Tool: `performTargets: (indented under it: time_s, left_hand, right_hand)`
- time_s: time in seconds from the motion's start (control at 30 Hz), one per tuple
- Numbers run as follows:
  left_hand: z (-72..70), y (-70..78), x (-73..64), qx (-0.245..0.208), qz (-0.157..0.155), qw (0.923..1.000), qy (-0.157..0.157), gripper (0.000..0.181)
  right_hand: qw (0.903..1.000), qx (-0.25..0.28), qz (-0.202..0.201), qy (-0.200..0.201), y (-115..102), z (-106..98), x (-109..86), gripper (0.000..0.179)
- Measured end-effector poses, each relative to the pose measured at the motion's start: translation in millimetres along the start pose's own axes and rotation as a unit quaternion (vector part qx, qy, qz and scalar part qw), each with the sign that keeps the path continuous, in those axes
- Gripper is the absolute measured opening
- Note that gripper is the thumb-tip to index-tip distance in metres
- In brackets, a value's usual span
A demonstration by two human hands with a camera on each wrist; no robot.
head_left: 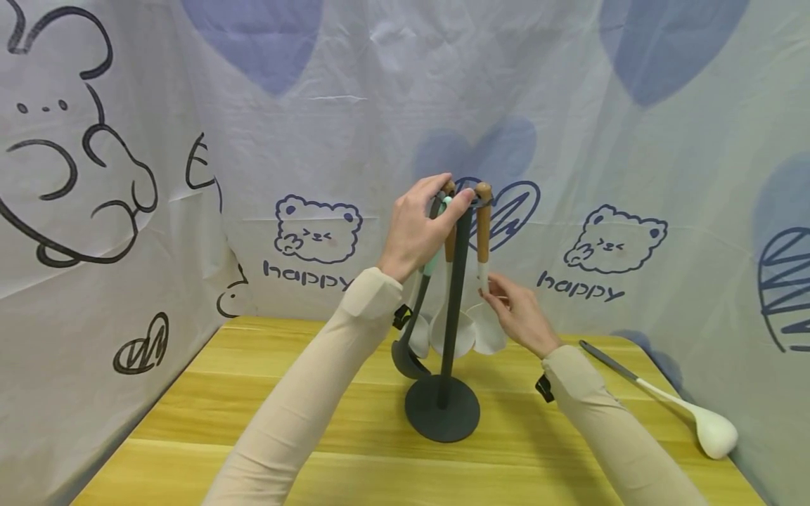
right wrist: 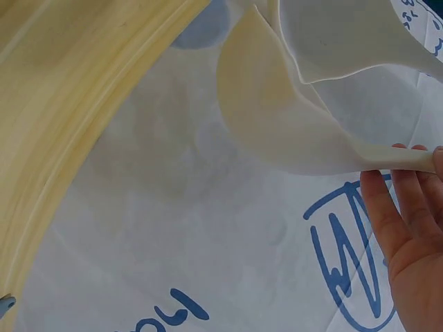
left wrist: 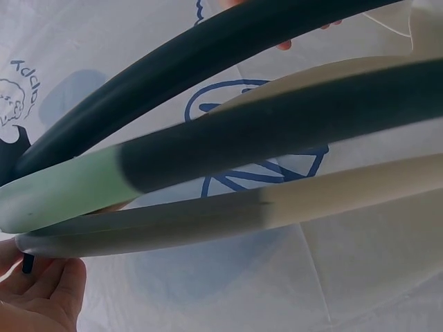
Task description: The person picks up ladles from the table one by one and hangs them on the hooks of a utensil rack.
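Observation:
A dark utensil rack [head_left: 453, 309] stands on the table with several utensils hanging round its top. My left hand [head_left: 418, 225] grips the rack's top, thumb in front; in the left wrist view its fingers [left wrist: 59, 290] curl beside a grey handle end [left wrist: 152, 228]. On the rack's right side hangs a white ladle [head_left: 489, 330] with a wooden handle. My right hand [head_left: 522, 315] pinches this ladle's white neck below the wood, as the right wrist view also shows at the ladle [right wrist: 291, 138]. To the left hangs a dark ladle [head_left: 408, 358] with a mint-green handle [left wrist: 69, 190].
A white ladle [head_left: 715, 430] with a grey handle lies on the table's right side. The rack's round base [head_left: 443, 418] rests on the wooden table [head_left: 354, 464]. A printed white cloth [head_left: 392, 70] hangs behind and at both sides.

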State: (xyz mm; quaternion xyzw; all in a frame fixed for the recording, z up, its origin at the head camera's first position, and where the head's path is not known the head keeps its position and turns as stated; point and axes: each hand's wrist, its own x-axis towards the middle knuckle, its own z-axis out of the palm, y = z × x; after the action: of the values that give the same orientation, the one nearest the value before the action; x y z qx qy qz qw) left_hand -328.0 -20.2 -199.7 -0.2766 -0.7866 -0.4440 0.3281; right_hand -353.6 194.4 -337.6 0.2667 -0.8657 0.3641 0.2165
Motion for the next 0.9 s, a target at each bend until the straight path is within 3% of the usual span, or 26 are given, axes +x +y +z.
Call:
performTargets:
  time_s: [0.5, 0.9]
  left_hand:
    - [0.8, 0.6, -0.4, -0.005, 0.0, 1.0, 0.001, 0.053]
    - [3.1, -7.2, -4.2, -0.038, -0.017, 0.9991, -0.012, 0.06]
  right_hand:
    - [0.9999, 0.009, -0.013, 0.0, 2.1, 0.3, -1.1, 0.034]
    - [0.9995, 0.026, 0.016, -0.01, 5.1, -0.9, -5.4, 0.039]
